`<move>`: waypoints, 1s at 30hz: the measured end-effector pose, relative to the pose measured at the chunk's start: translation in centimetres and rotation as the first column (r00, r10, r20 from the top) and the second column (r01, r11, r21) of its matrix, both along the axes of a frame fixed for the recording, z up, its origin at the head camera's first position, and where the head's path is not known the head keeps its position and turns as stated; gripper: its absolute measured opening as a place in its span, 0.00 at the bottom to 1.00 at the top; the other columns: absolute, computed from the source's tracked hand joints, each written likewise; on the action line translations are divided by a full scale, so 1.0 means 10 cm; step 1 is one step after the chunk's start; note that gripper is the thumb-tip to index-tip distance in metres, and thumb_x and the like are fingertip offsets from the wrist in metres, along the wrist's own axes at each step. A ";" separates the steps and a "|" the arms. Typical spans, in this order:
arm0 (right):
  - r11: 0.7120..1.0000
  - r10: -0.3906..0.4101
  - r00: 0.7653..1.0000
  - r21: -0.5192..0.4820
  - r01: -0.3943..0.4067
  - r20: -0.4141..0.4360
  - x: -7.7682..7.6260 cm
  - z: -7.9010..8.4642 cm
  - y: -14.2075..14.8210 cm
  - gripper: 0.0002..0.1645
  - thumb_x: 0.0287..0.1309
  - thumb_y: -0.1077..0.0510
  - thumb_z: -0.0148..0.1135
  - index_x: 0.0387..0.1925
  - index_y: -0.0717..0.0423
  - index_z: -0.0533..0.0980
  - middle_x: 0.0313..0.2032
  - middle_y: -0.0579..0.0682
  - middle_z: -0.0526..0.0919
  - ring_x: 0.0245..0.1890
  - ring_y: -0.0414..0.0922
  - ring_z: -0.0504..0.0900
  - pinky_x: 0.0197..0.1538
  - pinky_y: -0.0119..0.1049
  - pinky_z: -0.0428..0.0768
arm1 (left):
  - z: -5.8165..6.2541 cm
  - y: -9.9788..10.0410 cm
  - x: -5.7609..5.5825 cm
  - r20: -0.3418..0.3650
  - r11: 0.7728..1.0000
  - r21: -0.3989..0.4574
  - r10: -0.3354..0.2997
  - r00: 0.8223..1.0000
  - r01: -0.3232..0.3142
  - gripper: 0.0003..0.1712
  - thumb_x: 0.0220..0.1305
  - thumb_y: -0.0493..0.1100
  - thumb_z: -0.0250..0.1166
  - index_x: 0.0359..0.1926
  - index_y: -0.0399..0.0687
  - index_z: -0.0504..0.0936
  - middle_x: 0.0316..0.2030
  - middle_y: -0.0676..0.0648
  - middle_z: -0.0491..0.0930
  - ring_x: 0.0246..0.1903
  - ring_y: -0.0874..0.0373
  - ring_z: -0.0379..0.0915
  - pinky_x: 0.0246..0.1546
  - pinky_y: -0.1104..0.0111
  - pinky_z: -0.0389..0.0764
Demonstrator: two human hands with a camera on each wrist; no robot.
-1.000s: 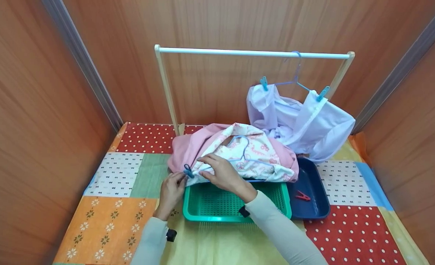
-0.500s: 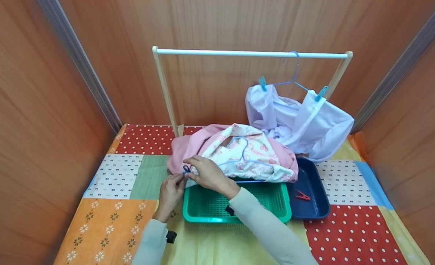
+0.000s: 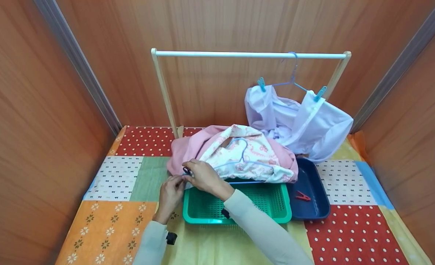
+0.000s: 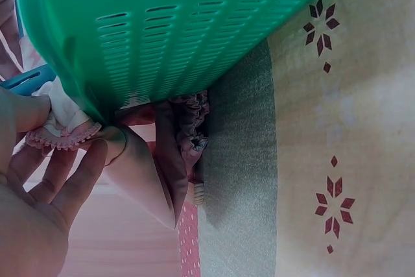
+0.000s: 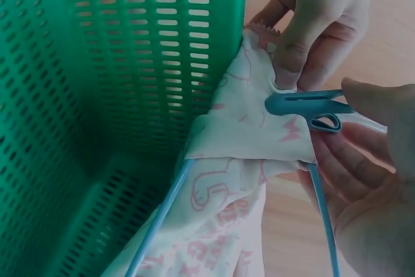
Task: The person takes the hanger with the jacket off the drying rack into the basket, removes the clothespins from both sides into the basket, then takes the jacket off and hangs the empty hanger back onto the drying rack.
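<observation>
Right hand (image 3: 204,177) pinching a blue clothespin (image 5: 301,104), left hand (image 3: 170,195) pinching a pink-printed garment (image 5: 227,135), seemingly clipped at one end, from my remote view

The clothespin (image 5: 299,104) is teal, the cloth (image 5: 237,137) white with pink print, the basket (image 3: 237,221) green.

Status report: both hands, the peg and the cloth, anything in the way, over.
Left hand pinching cloth edge. Right hand gripping peg, tip at the cloth. Basket close alongside, not between peg and cloth.
</observation>
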State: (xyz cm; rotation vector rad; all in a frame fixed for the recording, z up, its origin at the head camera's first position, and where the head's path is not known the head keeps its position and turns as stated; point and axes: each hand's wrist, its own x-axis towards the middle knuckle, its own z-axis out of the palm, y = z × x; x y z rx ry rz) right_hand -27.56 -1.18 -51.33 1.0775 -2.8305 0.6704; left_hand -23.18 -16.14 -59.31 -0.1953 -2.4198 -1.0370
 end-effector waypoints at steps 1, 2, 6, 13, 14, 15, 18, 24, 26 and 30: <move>1.000 -0.007 1.000 0.007 0.007 -0.006 0.00 0.00 0.00 0.24 0.65 0.50 0.63 0.59 0.54 0.76 0.49 0.50 0.84 0.46 0.43 0.85 0.51 0.34 0.83 | 0.00 0.00 0.00 -0.006 1.000 -0.001 -0.002 1.000 0.002 0.07 0.61 0.32 0.66 0.39 0.39 0.88 0.36 0.44 0.87 0.34 0.51 0.79 0.36 0.57 0.82; 1.000 -0.011 1.000 0.013 0.012 -0.012 0.00 0.01 -0.01 0.23 0.65 0.50 0.63 0.58 0.54 0.77 0.49 0.50 0.84 0.46 0.43 0.85 0.50 0.34 0.83 | 0.00 0.00 -0.01 -0.014 1.000 -0.001 -0.002 1.000 0.002 0.07 0.61 0.32 0.66 0.39 0.38 0.88 0.36 0.44 0.87 0.34 0.51 0.79 0.36 0.57 0.82; 1.000 -0.006 0.998 0.014 0.007 -0.060 -0.01 0.01 -0.02 0.18 0.64 0.53 0.63 0.54 0.54 0.79 0.45 0.49 0.85 0.44 0.43 0.85 0.48 0.34 0.84 | 0.00 0.00 -0.02 -0.046 1.000 -0.010 -0.007 0.999 0.006 0.06 0.61 0.32 0.67 0.38 0.38 0.88 0.35 0.45 0.87 0.33 0.51 0.79 0.35 0.58 0.81; 0.997 0.042 0.988 -0.064 -0.052 -0.150 -0.01 -0.05 -0.01 0.07 0.61 0.61 0.64 0.42 0.53 0.80 0.38 0.47 0.85 0.39 0.41 0.84 0.44 0.32 0.83 | -0.01 0.00 -0.03 -0.069 1.000 -0.026 -0.013 0.998 0.012 0.04 0.61 0.32 0.66 0.35 0.40 0.87 0.32 0.46 0.87 0.30 0.53 0.77 0.32 0.60 0.79; 0.995 0.045 0.988 -0.077 -0.057 -0.151 -0.01 -0.06 -0.01 0.06 0.61 0.61 0.64 0.41 0.52 0.80 0.37 0.46 0.85 0.38 0.40 0.84 0.43 0.31 0.83 | -0.01 0.00 -0.03 -0.071 1.000 -0.026 -0.014 0.997 0.012 0.04 0.62 0.32 0.66 0.34 0.40 0.87 0.31 0.46 0.86 0.30 0.53 0.76 0.31 0.61 0.79; 0.994 0.049 0.987 -0.088 -0.063 -0.153 -0.02 -0.07 -0.02 0.05 0.61 0.62 0.64 0.39 0.52 0.80 0.37 0.46 0.85 0.38 0.40 0.84 0.43 0.31 0.83 | -0.01 0.00 -0.03 -0.070 1.000 -0.023 -0.013 0.997 0.012 0.04 0.62 0.32 0.66 0.32 0.40 0.86 0.30 0.46 0.86 0.29 0.54 0.76 0.30 0.61 0.78; 0.990 0.051 0.987 -0.123 -0.070 -0.154 -0.02 -0.09 -0.02 0.04 0.61 0.63 0.64 0.36 0.51 0.81 0.34 0.45 0.85 0.36 0.39 0.84 0.42 0.29 0.83 | 0.00 0.01 -0.04 -0.058 1.000 -0.013 -0.011 0.998 0.010 0.04 0.63 0.33 0.65 0.31 0.41 0.86 0.28 0.47 0.84 0.28 0.54 0.74 0.29 0.63 0.76; 0.980 0.041 0.986 -0.183 -0.071 -0.164 -0.01 -0.14 0.00 0.05 0.60 0.64 0.64 0.35 0.50 0.82 0.33 0.43 0.85 0.35 0.36 0.84 0.41 0.26 0.82 | 0.00 0.02 -0.02 0.004 1.000 0.000 0.000 1.000 0.000 0.06 0.64 0.34 0.65 0.39 0.40 0.88 0.34 0.46 0.87 0.32 0.53 0.77 0.33 0.60 0.80; 0.976 0.031 0.982 -0.205 -0.069 -0.187 -0.01 -0.15 0.01 0.05 0.60 0.64 0.64 0.34 0.51 0.82 0.33 0.43 0.86 0.35 0.37 0.84 0.41 0.27 0.82 | 0.00 0.02 -0.01 0.015 1.000 0.005 0.006 1.000 -0.006 0.09 0.64 0.34 0.65 0.43 0.41 0.88 0.37 0.46 0.88 0.34 0.53 0.80 0.36 0.58 0.82; 0.967 0.028 0.970 -0.240 -0.088 -0.241 0.01 -0.14 0.04 0.06 0.58 0.65 0.65 0.35 0.51 0.81 0.34 0.44 0.86 0.36 0.37 0.84 0.42 0.27 0.83 | 0.00 0.01 0.00 0.011 1.000 0.010 0.009 1.000 -0.009 0.10 0.64 0.35 0.66 0.45 0.41 0.88 0.39 0.45 0.88 0.36 0.52 0.81 0.37 0.57 0.83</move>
